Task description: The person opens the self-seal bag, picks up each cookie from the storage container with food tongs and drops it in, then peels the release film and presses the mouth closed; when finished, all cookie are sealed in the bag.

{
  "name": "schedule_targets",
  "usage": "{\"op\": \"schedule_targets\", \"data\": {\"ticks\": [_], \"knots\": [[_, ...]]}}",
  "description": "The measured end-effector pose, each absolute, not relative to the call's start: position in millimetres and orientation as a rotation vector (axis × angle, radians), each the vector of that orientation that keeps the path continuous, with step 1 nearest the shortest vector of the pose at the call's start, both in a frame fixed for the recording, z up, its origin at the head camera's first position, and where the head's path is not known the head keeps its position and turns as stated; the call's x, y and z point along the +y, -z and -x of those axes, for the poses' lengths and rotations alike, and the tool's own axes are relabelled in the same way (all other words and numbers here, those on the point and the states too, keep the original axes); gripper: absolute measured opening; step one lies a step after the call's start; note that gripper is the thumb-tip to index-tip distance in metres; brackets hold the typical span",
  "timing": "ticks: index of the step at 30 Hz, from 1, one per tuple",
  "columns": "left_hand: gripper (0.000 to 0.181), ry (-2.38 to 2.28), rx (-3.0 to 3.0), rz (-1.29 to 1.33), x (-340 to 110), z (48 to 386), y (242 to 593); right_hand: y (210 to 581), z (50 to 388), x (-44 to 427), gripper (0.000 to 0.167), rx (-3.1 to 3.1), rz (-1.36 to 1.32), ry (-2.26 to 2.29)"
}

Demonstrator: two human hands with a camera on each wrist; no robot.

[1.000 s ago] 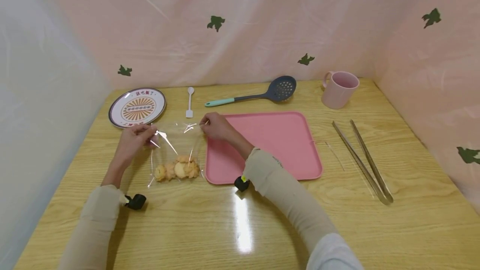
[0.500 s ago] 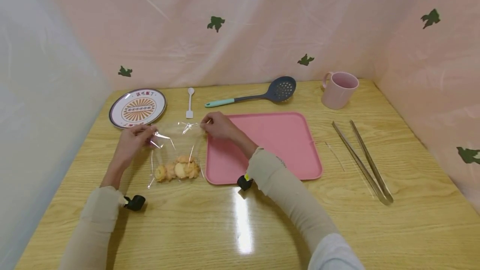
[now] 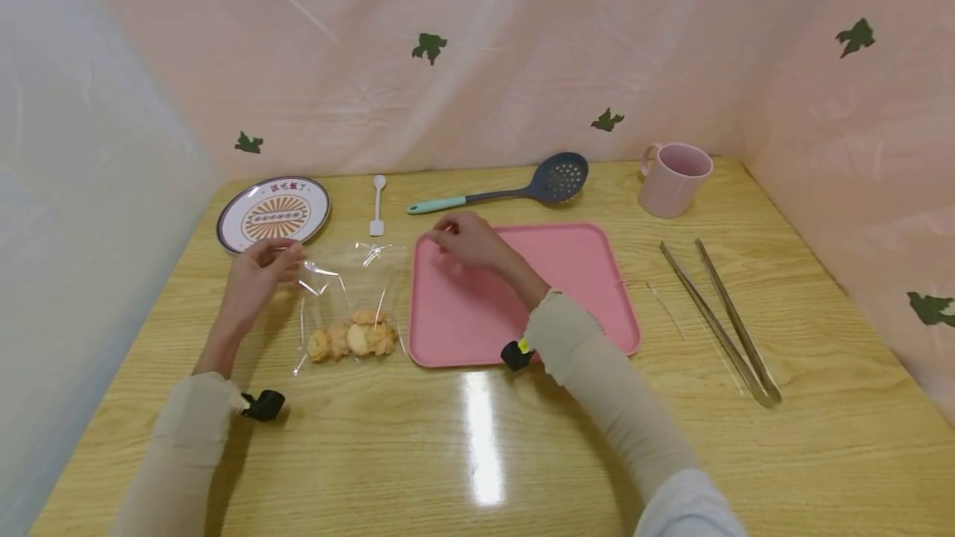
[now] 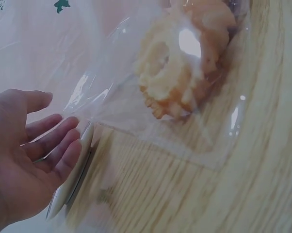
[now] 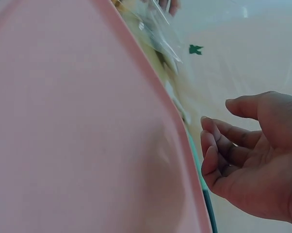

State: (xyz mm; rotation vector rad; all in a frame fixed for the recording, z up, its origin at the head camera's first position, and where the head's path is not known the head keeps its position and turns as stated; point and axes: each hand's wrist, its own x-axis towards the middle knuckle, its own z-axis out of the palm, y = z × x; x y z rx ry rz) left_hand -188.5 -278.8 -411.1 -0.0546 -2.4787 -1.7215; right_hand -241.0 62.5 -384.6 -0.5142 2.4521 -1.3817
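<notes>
A clear plastic bag (image 3: 339,280) with several cookies (image 3: 360,336) in its lower part lies on the wooden table, left of the pink tray (image 3: 537,297). My left hand (image 3: 256,280) is at the bag's upper left corner. In the left wrist view its thumb stands apart from loosely bent fingers (image 4: 54,145), which are at the bag's edge; whether they touch it I cannot tell. Above the tray's upper left corner is my right hand (image 3: 470,240). The right wrist view shows its thumb (image 5: 248,106) apart from curved fingers, with nothing between them.
Behind the left hand lies a patterned plate (image 3: 276,210). A small white spoon (image 3: 377,205) and a slotted skimmer (image 3: 515,189) lie along the back. To the right are a pink mug (image 3: 674,181), metal tongs (image 3: 719,321) and a thin twist tie-like strip (image 3: 666,309).
My right hand has let go of the bag's upper right corner and moved right, over the tray. The left hand's fingers have loosened and it has shifted slightly left. The bag stays in place.
</notes>
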Motion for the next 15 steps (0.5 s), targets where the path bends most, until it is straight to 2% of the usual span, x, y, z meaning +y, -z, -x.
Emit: {"op": "schedule_targets", "data": {"ticks": [7, 15], "knots": [[0.044, 1.483, -2.460, 0.024, -275.4, 187.3, 403.1, 381.4, 241.3, 108.7, 0.032, 2.484, 0.559, 1.403], [0.042, 1.350, -2.410, 0.040, -269.3, 180.0, 393.6, 379.2, 219.9, 170.8, 0.034, 2.543, 0.490, 1.468]]}}
